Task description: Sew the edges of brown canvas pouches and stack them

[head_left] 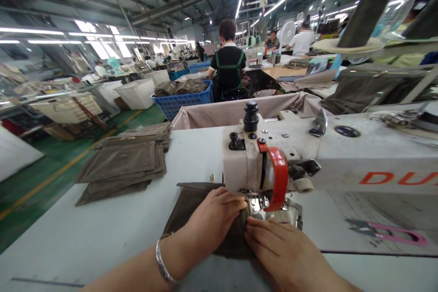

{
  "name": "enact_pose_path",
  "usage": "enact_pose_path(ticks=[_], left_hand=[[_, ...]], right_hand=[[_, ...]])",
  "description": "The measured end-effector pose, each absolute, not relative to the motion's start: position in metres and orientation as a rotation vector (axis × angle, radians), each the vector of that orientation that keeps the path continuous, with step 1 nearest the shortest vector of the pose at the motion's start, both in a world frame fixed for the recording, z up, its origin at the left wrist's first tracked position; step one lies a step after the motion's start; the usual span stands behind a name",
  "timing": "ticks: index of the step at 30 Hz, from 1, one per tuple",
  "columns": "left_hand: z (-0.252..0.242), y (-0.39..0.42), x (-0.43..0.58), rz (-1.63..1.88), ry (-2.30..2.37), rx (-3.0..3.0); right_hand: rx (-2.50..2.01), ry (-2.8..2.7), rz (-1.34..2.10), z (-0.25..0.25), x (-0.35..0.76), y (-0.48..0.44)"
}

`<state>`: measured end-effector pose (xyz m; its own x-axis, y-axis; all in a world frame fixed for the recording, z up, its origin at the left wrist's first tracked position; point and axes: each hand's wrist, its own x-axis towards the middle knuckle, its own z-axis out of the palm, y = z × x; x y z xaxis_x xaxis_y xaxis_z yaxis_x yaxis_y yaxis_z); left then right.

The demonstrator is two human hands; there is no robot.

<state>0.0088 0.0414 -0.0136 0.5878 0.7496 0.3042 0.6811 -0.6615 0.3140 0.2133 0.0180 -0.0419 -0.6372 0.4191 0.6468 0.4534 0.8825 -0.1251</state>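
Bangle of patterned silver metal [163, 262], nearest of all, rings the left wrist at eight o'clock, taking the shiny metal presser foot [253, 204] as the dial's centre. At nine, the left hand [215, 214] presses on a flat, dark olive-brown cloth panel [236, 239], fingertips just beside the foot; its underside is hidden, so I cannot tell whether it pinches the fabric. At five, the right hand [284, 246] lies unclenched, fingers together and outstretched at the panel's right edge. The panel rests on the pale worktable [130, 232], that edge close by the foot. With fingers so near, a lapse in attention could put one under the foot, and uneven pressure between the hands could skew or pucker the cloth. At three, pink-handled metal snips [362, 228] lie apart from the hands; a sweeping sleeve or fabric might catch them. At one, a curved red guard [279, 173] fronts the white sewing machine [328, 146] and may mask the stitching point. At ten, an uneven stack of brown fabric pieces [119, 164] sits by the table's edge, where a knock could topple it. Farther off, towards eleven, stands a blue plastic basket [185, 106], beside a co-worker in green straps [228, 66].
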Motion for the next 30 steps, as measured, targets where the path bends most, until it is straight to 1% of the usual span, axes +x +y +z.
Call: enact_pose_path(ticks=[5, 9, 10, 12, 15, 19, 21, 25, 27, 30], left_hand=[[-0.011, 0.039, 0.006, 0.542, 1.173, 2.662], [0.002, 0.024, 0.001, 0.398, 1.140, 2.631], [0.005, 0.019, -0.001, 0.380, 1.123, 2.639], [0.006, 0.009, -0.002, 0.406, 1.047, 2.709], [-0.001, 0.000, 0.001, 0.561, 0.930, 2.813], [-0.007, -0.002, 0.009, 0.631, 1.032, 2.774], [-0.005, 0.000, 0.011, 0.685, 1.070, 2.778], [-0.003, 0.003, 0.010, 0.742, 1.022, 2.856], [-0.009, 0.003, 0.008, 0.662, 0.955, 2.892], [-0.020, 0.002, 0.008, 0.533, 0.908, 2.905]], right_hand=[[-0.624, -2.344, -0.021, -0.043, 0.211, 0.017], [-0.737, -2.565, 0.230, -0.007, 0.238, 0.021], [-0.807, -2.651, 0.312, 0.002, 0.248, 0.023], [-0.924, -2.655, 0.359, 0.012, 0.266, 0.029], [-1.152, -2.597, 0.396, -0.002, 0.275, 0.043], [-1.323, -2.423, 0.183, -0.031, 0.256, 0.050], [-1.190, -2.419, 0.164, -0.029, 0.246, 0.042], [-0.625, -2.522, 0.377, -0.008, 0.234, 0.017], [-0.558, -2.533, 0.425, -0.006, 0.231, 0.010], [-0.524, -2.512, 0.334, -0.017, 0.227, 0.010]])
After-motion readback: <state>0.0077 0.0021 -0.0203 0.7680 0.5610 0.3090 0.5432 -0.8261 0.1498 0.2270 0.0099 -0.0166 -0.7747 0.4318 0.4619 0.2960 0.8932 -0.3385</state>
